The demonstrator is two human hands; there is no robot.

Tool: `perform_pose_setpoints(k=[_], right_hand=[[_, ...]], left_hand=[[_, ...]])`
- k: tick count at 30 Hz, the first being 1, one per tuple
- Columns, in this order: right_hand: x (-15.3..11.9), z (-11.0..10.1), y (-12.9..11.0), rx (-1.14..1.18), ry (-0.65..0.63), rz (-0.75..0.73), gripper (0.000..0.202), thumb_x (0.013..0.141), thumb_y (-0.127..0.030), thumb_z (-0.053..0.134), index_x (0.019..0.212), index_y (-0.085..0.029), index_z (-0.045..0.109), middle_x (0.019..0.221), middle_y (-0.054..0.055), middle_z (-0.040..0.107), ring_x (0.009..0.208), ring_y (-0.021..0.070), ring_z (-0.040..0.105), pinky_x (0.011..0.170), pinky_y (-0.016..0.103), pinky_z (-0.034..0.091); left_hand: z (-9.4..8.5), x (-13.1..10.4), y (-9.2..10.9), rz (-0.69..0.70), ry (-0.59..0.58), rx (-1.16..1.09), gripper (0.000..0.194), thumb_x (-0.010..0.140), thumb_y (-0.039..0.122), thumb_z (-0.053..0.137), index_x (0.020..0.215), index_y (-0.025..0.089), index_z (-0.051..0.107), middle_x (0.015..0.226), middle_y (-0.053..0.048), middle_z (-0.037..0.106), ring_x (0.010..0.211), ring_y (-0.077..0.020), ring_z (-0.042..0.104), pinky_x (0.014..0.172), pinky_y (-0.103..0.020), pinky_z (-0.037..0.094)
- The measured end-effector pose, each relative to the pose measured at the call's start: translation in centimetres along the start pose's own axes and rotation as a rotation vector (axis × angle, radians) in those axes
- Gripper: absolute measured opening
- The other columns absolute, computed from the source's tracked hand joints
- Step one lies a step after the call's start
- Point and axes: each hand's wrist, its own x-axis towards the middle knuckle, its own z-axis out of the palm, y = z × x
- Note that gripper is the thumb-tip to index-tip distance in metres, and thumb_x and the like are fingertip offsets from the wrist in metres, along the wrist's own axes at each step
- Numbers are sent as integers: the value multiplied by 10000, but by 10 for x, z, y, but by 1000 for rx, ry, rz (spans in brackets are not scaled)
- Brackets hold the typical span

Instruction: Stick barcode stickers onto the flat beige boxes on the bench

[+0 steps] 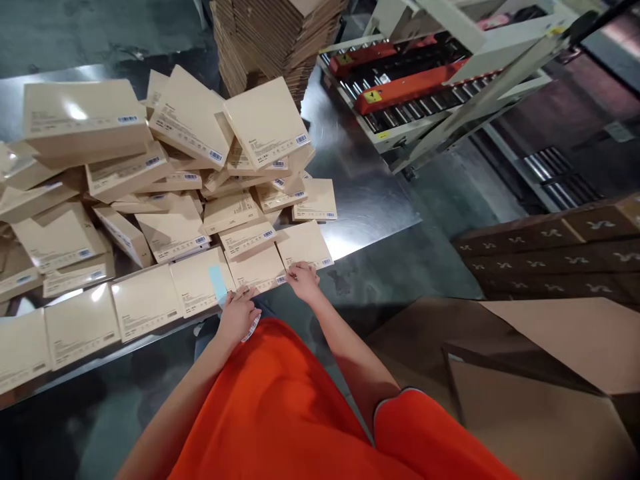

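Note:
Cream-coloured flat boxes lie in a row along the front edge of a metal table. My left hand (pixel 239 315) is closed at the row's edge, holding a strip of labels (pixel 252 329) whose white and blue end hangs below the fingers. A pale blue strip (pixel 217 283) lies over the box (pixel 194 285) just beyond that hand; whether it joins the label strip I cannot tell. My right hand (pixel 303 280) has its fingertips pinched together at the front edge of the rightmost box (pixel 306 244), beside the blue-marked label of its neighbour (pixel 257 270). Anything between those fingertips is hidden.
Behind the row, many similar boxes (pixel 190 120) are heaped loosely on the metal table (pixel 365 180). Flattened cardboard (pixel 270 40) is stacked at the back. A roller conveyor (pixel 410 93) stands at the upper right. Brown cartons (pixel 550 260) and an open carton (pixel 540 400) are at right.

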Motion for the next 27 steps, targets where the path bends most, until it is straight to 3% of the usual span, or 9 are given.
perform_pose_setpoints(k=[27], right_hand=[[0, 2, -6, -50, 11, 29, 159, 851, -246, 524, 757, -212, 648, 1172, 62, 535, 1098, 269, 402, 877, 397, 343]], left_hand=[[-2, 2, -2, -3, -25, -41, 269, 871, 243, 506, 627, 187, 605, 1422, -79, 489, 1393, -321, 317, 1121, -578, 241]])
